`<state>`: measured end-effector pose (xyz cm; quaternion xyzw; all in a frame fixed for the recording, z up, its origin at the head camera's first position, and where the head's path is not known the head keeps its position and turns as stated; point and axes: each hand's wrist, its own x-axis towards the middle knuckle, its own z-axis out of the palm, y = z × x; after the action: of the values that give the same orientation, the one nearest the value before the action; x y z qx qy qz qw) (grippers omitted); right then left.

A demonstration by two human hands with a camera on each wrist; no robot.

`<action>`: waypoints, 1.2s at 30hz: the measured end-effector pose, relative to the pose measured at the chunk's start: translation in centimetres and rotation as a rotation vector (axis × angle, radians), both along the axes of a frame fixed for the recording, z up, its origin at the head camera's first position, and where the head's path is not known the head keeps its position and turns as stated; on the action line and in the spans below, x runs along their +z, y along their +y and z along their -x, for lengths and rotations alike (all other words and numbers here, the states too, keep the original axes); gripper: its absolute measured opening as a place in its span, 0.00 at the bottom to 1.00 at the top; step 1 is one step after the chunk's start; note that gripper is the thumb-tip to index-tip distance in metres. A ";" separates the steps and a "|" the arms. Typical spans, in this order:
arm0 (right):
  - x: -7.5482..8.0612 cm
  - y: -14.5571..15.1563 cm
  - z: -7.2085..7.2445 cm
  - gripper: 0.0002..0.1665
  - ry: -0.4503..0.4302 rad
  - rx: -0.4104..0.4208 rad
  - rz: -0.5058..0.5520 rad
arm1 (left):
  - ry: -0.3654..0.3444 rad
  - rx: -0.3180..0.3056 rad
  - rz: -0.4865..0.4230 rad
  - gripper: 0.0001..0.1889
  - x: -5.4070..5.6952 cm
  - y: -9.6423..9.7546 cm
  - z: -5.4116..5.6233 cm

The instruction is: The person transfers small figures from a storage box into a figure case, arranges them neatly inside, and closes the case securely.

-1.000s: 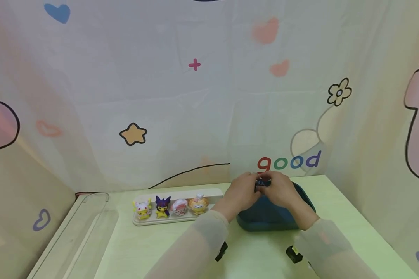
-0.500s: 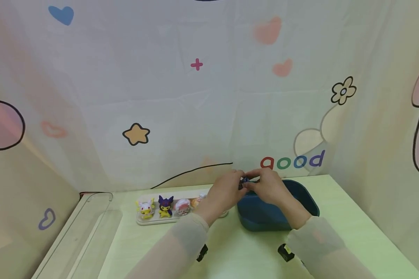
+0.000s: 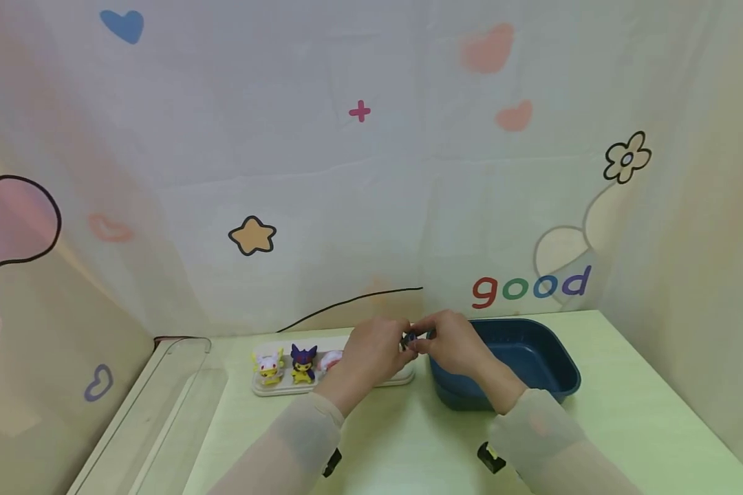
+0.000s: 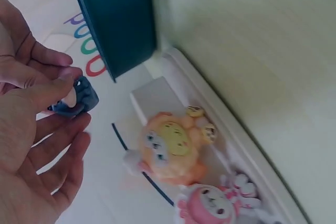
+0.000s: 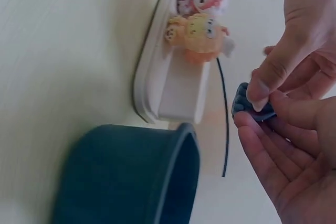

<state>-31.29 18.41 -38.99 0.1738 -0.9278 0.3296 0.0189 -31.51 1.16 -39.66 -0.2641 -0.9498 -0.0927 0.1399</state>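
Both hands meet in front of the back wall, beside the dark blue bin's left rim. Between their fingertips is a small dark blue figurine (image 4: 86, 98), mostly covered by fingers. My left hand (image 3: 374, 352) pinches it with the thumb and fingers. My right hand (image 3: 455, 344) pinches it from the other side, as the right wrist view also shows the figurine (image 5: 240, 102). Below and left lies a white stepped tray (image 3: 401, 377). It bears a white-and-yellow figurine (image 3: 269, 368), a purple-eared one (image 3: 303, 364), a pink-and-white one (image 4: 212, 205) and an orange one (image 4: 173, 148).
The dark blue bin (image 3: 526, 350) stands right of the tray. A clear plastic case (image 3: 155, 412) lies along the table's left side. A printed cloth wall (image 3: 322, 206) closes off the back and sides. Black camera parts (image 3: 490, 457) hang at the wrists.
Both hands have moved left with the blue figurine, from over the bin to the tray's right end. The left hand now hides the orange figurine in the head view.
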 end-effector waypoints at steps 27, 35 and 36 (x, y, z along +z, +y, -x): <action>-4.9 -2.3 0.5 0.10 0.123 -0.065 -0.263 | 0.166 0.068 0.307 0.15 -4.6 -0.8 0.6; -5.4 -2.8 0.6 0.09 0.145 -0.083 -0.320 | 0.197 0.077 0.326 0.15 -5.1 -0.9 0.6; -5.4 -2.9 0.6 0.09 0.145 -0.084 -0.326 | 0.193 0.077 0.324 0.15 -5.1 -0.9 0.6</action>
<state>-31.86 15.56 -44.40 0.1590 -0.9716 0.1602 0.0709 -32.10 0.23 -44.72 -0.2545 -0.9438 0.0927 0.1893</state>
